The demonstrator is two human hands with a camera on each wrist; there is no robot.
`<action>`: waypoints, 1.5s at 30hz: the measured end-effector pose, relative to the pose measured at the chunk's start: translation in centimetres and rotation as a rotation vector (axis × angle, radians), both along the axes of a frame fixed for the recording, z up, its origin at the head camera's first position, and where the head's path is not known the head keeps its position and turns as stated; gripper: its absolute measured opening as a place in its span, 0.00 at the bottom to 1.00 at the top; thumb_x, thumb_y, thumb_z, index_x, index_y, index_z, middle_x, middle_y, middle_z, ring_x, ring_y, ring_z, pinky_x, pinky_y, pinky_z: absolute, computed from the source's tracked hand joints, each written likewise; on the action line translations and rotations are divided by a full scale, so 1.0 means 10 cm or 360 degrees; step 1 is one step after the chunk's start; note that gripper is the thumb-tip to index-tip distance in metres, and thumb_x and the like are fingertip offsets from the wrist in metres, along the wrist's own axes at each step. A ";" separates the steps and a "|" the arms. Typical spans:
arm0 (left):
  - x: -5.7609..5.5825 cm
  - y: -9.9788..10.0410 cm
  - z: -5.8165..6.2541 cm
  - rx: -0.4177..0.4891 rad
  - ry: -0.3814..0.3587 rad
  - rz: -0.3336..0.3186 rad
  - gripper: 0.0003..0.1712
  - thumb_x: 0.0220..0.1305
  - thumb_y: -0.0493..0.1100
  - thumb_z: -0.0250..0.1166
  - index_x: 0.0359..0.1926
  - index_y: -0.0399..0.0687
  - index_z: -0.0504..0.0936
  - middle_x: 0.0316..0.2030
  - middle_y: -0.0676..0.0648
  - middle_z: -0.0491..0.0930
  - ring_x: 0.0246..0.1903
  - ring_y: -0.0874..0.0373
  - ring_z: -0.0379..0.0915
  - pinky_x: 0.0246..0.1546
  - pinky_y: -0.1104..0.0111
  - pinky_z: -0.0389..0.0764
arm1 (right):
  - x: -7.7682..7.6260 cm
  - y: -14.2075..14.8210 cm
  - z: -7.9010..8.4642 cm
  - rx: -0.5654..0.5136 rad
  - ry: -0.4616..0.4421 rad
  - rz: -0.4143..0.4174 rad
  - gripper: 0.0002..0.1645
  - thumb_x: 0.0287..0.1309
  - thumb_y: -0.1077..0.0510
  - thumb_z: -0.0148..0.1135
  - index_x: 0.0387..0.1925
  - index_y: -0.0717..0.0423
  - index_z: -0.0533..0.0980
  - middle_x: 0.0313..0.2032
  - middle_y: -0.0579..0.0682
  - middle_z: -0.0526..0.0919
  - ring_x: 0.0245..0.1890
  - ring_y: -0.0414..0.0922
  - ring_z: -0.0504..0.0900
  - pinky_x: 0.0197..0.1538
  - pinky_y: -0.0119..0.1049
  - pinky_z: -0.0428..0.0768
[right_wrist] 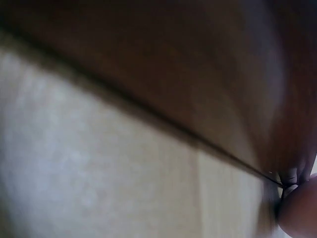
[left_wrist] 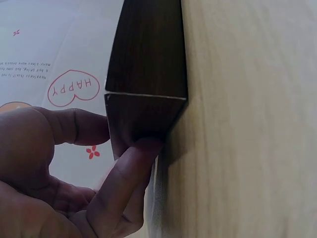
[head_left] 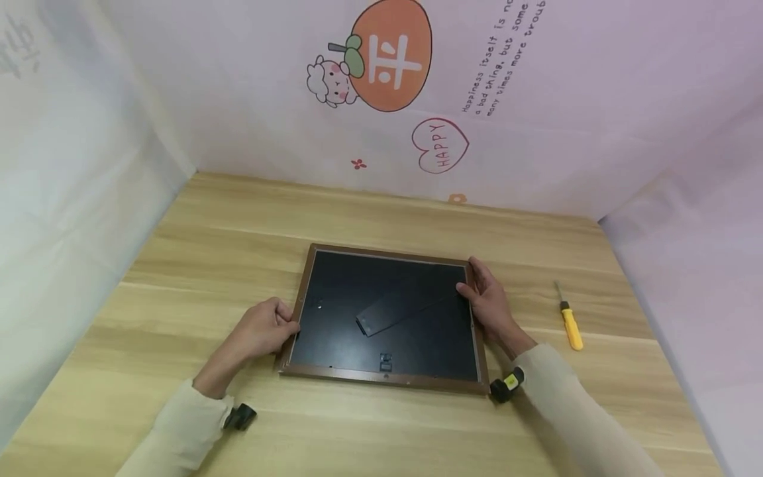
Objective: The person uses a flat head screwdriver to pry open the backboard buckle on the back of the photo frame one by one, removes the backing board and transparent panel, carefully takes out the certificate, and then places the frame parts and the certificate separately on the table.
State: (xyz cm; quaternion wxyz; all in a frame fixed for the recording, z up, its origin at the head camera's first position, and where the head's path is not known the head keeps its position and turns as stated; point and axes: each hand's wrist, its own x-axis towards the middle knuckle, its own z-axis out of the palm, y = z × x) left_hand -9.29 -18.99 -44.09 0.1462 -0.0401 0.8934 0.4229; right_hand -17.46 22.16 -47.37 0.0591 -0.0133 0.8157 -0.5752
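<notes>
A picture frame (head_left: 334, 285) with a brown rim lies back side up on the wooden table, showing its black backing board. A fold-out stand leg (head_left: 381, 315) sits on the board, and a small hanging fitting (head_left: 386, 363) is near the front edge. My left hand (head_left: 262, 328) pinches the left rim, thumb on top; in the left wrist view its fingers (left_wrist: 126, 181) curl to the rim close to a corner. My right hand (head_left: 493, 306) grips the right rim near the far corner, thumb over the backing. The right wrist view shows mostly the blurred brown rim (right_wrist: 173, 64).
To the right on the table (head_left: 208, 225) lies a screwdriver (head_left: 570, 326) with a yellow handle, its tip pointing away. Printed white cloth (head_left: 256, 112) walls in the back and both sides. A wrist camera (head_left: 507, 385) overlaps the frame's front right corner.
</notes>
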 end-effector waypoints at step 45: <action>-0.23 -0.01 -0.04 0.0049 0.0109 -0.0009 0.15 0.64 0.40 0.64 0.47 0.33 0.76 0.33 0.45 0.81 0.29 0.58 0.75 0.27 0.70 0.78 | 0.14 -0.22 0.30 0.1086 0.0479 0.0363 0.42 0.63 0.54 0.65 0.72 0.64 0.59 0.74 0.68 0.53 0.73 0.65 0.55 0.69 0.62 0.64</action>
